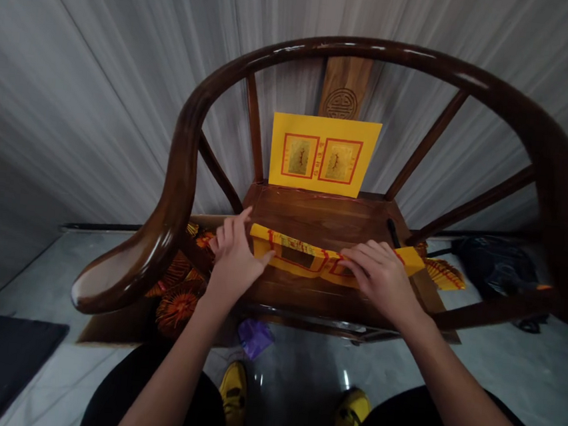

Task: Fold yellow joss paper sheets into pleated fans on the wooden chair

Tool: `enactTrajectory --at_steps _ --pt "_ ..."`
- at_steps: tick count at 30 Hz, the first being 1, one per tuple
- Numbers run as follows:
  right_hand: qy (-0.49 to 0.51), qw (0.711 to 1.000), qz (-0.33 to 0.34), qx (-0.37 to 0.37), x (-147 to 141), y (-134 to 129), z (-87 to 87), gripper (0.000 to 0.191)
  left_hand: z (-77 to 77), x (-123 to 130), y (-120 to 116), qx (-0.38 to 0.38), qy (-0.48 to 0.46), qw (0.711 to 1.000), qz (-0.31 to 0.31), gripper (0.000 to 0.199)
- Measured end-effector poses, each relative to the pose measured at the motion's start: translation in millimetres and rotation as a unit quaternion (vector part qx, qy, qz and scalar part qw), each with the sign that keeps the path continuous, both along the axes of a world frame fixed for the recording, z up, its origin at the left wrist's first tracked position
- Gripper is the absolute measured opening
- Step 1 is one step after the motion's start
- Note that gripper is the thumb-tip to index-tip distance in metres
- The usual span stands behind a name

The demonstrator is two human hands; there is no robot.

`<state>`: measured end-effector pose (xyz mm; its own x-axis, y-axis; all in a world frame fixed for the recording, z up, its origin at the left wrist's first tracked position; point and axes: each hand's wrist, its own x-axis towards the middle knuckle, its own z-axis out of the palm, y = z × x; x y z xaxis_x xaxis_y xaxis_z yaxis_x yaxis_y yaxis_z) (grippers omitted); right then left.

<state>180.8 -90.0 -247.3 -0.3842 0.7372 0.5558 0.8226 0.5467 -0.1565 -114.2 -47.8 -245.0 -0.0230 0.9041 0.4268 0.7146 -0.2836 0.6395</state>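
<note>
My left hand (233, 265) rests on the left end of a folded yellow paper strip with red printed lines (300, 256), its thumb lying across the top. My right hand (381, 276) presses down on the strip's right part, fingers curled over it. The strip lies across the dark wooden seat of a curved-back Chinese armchair (324, 217). Behind it, a yellow sheet with red-framed gold panels (324, 155) stands against the chair's back splat. Part of the strip is hidden under my hands.
A black stick-like object (393, 232) lies at the seat's right rear. Orange-and-yellow paper fans (177, 306) sit left of the seat, with more (443, 274) at right. A purple bag (255, 337) lies on the floor near my yellow shoes (233, 399). A dark bag (494, 267) sits beyond the right armrest.
</note>
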Motion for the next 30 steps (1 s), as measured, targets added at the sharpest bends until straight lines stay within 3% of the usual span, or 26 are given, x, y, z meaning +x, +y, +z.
enactTrajectory --at_steps 1,2,5,7,10,13,16,18,20,22,24,26,30 --pt "-0.006 1.000 -0.002 0.001 -3.9 -1.2 -0.3 0.018 8.4 7.3 -5.2 0.036 0.082 0.996 -0.004 0.093" --pt "-0.011 1.000 -0.002 0.001 -7.6 -2.2 -0.3 0.019 15.5 16.1 -10.2 0.063 0.146 0.986 -0.045 0.091" --pt "-0.021 1.000 0.000 -0.008 -14.1 -3.6 1.6 0.021 23.9 45.0 -20.1 0.088 0.257 0.937 -0.218 0.046" --pt "-0.030 0.999 -0.004 -0.016 -10.8 -3.3 3.2 0.020 20.5 58.8 -20.3 0.074 0.293 0.916 -0.265 0.027" --pt "-0.019 0.999 -0.025 -0.037 10.8 -2.1 2.9 0.018 14.1 60.5 -13.6 0.052 0.317 0.917 -0.236 0.029" --pt "0.079 0.990 -0.091 -0.073 46.1 -1.5 -4.6 0.029 15.9 39.8 -3.1 0.022 0.326 0.928 -0.181 0.023" --pt "0.302 0.928 -0.156 -0.154 73.9 -1.1 -20.2 0.042 23.5 10.2 8.0 -0.058 0.298 0.946 -0.117 0.021" --pt "0.440 0.863 -0.140 -0.205 78.9 -0.2 -32.5 0.046 27.5 -4.1 13.2 -0.115 0.264 0.954 -0.080 0.022" --pt "0.522 0.819 -0.103 -0.213 72.9 1.3 -42.8 0.051 29.3 -8.9 14.8 -0.136 0.241 0.958 -0.080 0.022" --pt "0.547 0.809 -0.090 -0.197 60.8 2.6 -48.6 0.073 29.2 -5.3 12.8 -0.131 0.231 0.957 -0.114 0.019" --pt "0.534 0.818 -0.080 -0.199 50.0 3.4 -49.8 0.092 29.1 1.3 9.0 -0.119 0.227 0.956 -0.146 0.018" --pt "0.516 0.826 -0.071 -0.217 45.8 4.4 -49.3 0.087 30.7 4.2 6.3 -0.115 0.221 0.955 -0.162 0.017" --pt "0.544 0.809 -0.078 -0.210 57.9 8.8 -54.2 0.042 34.5 -7.7 8.7 -0.149 0.186 0.958 -0.157 0.012"
